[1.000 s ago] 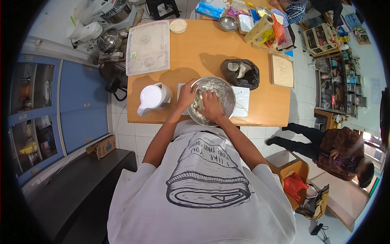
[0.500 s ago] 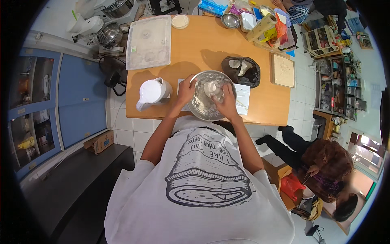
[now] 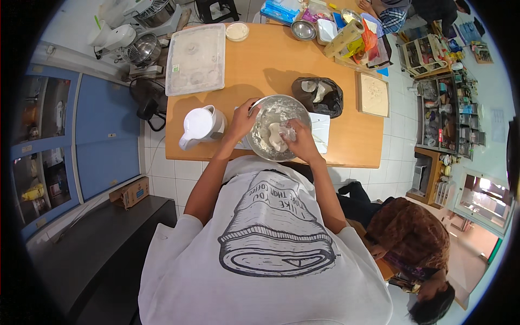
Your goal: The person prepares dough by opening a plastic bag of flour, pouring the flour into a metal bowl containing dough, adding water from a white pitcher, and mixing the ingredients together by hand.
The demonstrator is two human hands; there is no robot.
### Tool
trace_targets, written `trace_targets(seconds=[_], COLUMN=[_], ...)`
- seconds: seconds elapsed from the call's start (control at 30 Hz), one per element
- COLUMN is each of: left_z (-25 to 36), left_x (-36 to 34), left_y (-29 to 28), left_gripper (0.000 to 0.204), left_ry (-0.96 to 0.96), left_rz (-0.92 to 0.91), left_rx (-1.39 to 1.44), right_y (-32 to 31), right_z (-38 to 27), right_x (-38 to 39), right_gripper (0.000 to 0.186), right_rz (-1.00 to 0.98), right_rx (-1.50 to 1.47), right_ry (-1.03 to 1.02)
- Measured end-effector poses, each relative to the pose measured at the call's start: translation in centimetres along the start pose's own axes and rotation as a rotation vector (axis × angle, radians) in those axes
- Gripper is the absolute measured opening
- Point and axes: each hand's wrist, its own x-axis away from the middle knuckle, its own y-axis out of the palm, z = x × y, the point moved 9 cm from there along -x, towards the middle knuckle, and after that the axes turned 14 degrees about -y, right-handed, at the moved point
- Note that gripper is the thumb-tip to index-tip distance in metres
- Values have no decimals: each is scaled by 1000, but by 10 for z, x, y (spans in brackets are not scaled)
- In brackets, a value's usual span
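Observation:
A metal mixing bowl (image 3: pixel 280 110) stands near the front edge of the table, its inner wall smeared with flour. Its left rim is gripped by my left hand (image 3: pixel 244 122), with the fingers curled over the edge. Inside the bowl lies a soft pale lump of dough (image 3: pixel 276 138). My right hand (image 3: pixel 301 140) reaches in over the right side, its floury fingers closed on the dough's right part. To the left of the bowl is a white pitcher (image 3: pixel 199 124). A black plastic bag (image 3: pixel 331 103) with white contents stands just beyond the bowl, to the right.
A lidded clear plastic box (image 3: pixel 196 59) and a small round tub (image 3: pixel 237 31) occupy the table's far left. Metal bowls, a roll of film (image 3: pixel 344 39) and packages crowd the far right, near a shallow tray (image 3: pixel 374 95). Another person (image 3: pixel 409 238) bends over at the right.
My right hand has moved lower in the bowl, and the dough has shifted toward me and stretched out longer. The person at the right has leaned closer.

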Motion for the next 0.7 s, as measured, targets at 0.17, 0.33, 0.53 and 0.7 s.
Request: trace_targets(seconds=[0.17,0.33,0.53,0.7], left_z=[-15,-21,-15,-38], left_x=[17,34,47,36], left_y=[-3,1,3,5], left_gripper=[36,36,37,34], left_ry=[-92,39,-151,-134], left_rz=[-44,38,-10,82], left_rx=[22,3,-89,-32], right_y=[35,54,62,72], right_z=[0,6,13,11], right_x=[5,14,3,-21], right_gripper=[60,75,68,62], right_rz=[-129,-156,-144,-95], right_rx=[86,107,190,388], right_ry=[-110,-42,18,-5])
